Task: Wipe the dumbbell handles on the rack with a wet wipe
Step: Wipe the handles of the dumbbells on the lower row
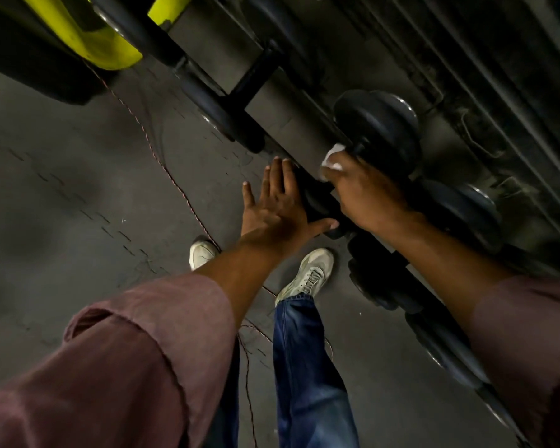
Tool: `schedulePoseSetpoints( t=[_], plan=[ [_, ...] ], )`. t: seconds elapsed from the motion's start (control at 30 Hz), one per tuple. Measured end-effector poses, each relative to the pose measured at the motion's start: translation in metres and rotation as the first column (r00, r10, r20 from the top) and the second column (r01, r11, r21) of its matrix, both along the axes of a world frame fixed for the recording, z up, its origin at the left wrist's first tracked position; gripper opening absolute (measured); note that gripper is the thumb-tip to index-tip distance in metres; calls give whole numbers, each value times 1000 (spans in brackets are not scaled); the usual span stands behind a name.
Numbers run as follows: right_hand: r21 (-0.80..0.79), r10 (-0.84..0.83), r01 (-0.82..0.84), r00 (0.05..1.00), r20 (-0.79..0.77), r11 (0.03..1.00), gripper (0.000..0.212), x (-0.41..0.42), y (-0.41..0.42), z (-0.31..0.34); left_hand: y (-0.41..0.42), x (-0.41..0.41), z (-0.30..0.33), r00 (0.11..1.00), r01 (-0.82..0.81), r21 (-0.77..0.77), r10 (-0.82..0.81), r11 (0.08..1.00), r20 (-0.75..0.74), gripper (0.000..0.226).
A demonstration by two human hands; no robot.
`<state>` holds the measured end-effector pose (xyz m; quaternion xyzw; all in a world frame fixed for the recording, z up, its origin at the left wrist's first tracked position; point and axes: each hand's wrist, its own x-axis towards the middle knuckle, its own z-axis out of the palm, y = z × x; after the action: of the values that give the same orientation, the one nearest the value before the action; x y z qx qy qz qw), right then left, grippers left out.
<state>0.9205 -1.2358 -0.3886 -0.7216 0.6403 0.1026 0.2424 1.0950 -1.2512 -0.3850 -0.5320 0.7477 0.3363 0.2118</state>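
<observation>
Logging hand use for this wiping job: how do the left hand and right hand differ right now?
The left hand lies flat with fingers spread on a dark dumbbell end; the right hand is curled. The left hand holds nothing; the right hand grips a white wipe against a dumbbell. The right hand reaches further into the rack. Both come from rolled maroon sleeves.

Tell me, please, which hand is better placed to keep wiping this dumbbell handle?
The right hand: it already holds the wet wipe at the dumbbell. The left hand lies flat, fingers straight.

Head view, steeply downward, close over rack (304,124)
</observation>
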Motion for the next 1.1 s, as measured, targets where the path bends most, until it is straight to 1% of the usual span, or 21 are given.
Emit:
schedulePoseSetpoints(
  t=[0.03, 0.07, 0.1, 0.17, 0.3, 0.37, 0.47, 0.53, 0.57, 0.63, 0.67, 0.7, 0.8, 0.83, 0.9, 0.93, 0.97, 1.03, 1.1],
  plan=[
    [39, 45, -48, 996, 71, 998, 45, 3, 4, -5, 0, 0, -1, 1000, 3, -3, -3, 1000, 4, 133],
    [65, 49, -59, 990, 135, 996, 44, 4, 6, -9, 0, 0, -1, 1000, 2, -3, -2, 1000, 6, 133],
    [85, 6, -22, 982, 187, 996, 41, 5, 8, -11, -1, 0, -2, 1000, 0, 0, 0, 1000, 6, 133],
    [69, -113, 98, 954, 277, 993, 34, 1, 11, -15, -1, -1, -3, 1000, -1, -1, 1, 1000, 9, 133],
    [31, -275, 282, 898, 344, 959, 33, -1, 21, -12, -1, 0, -2, 1000, 4, -14, -4, 1000, 7, 133],
    [12, -271, 282, 908, 320, 959, 34, 3, 27, -13, -1, 0, 0, 1000, 1, -17, 0, 1000, 6, 133],
    [-110, -182, 211, 956, 229, 971, 36, 9, 30, -11, -1, -1, 2, 1000, -2, -14, 2, 1000, 14, 132],
    [-158, -240, 265, 957, 163, 951, 38, 10, 26, -4, -2, -1, 3, 1000, -7, -6, 7, 1000, 10, 131],
    [-165, -264, 279, 958, 108, 946, 42, 9, 25, -2, -2, -1, 4, 1000, -5, -4, 5, 1000, 9, 131],
    [-197, -260, 251, 965, -21, 948, 57, 6, 23, -1, -2, -1, 5, 1000, -1, 1, 1, 1000, 10, 131],
    [-219, -252, 229, 964, -81, 948, 61, 4, 21, -3, -2, -1, 6, 1000, -5, 6, 5, 1000, 8, 131],
    [-220, -273, 243, 954, -122, 945, 63, 1, 20, -5, -2, -1, 6, 1000, -9, 11, 9, 1000, 6, 131],
    [-250, -335, 293, 931, -145, 923, 65, 6, 22, -6, -2, -1, 7, 1000, -13, 8, 13, 1000, 8, 131],
    [-258, -361, 320, 924, -128, 911, 64, 9, 26, -7, -2, -2, 7, 1000, -14, 6, 14, 1000, 8, 131],
    [-226, -475, 470, 879, 35, 853, 64, 14, 32, -11, -2, -2, 8, 1000, -25, 9, 25, 1000, 2, 132],
    [-188, -530, 545, 839, 128, 817, 65, 15, 34, -12, -1, -2, 8, 1000, -30, 8, 30, 1000, -2, 132],
    [-156, -575, 602, 796, 189, 783, 66, 17, 35, -12, -1, -2, 8, 999, -32, 4, 32, 999, -5, 132],
    [-126, -642, 681, 726, 246, 721, 67, 19, 34, -11, -1, -2, 8, 999, -32, -1, 32, 999, -7, 132],
    [-38, -723, 768, 616, 313, 639, 66, 22, 31, -9, -1, -2, 9, 999, -34, -3, 34, 999, -7, 132]
  ],
)
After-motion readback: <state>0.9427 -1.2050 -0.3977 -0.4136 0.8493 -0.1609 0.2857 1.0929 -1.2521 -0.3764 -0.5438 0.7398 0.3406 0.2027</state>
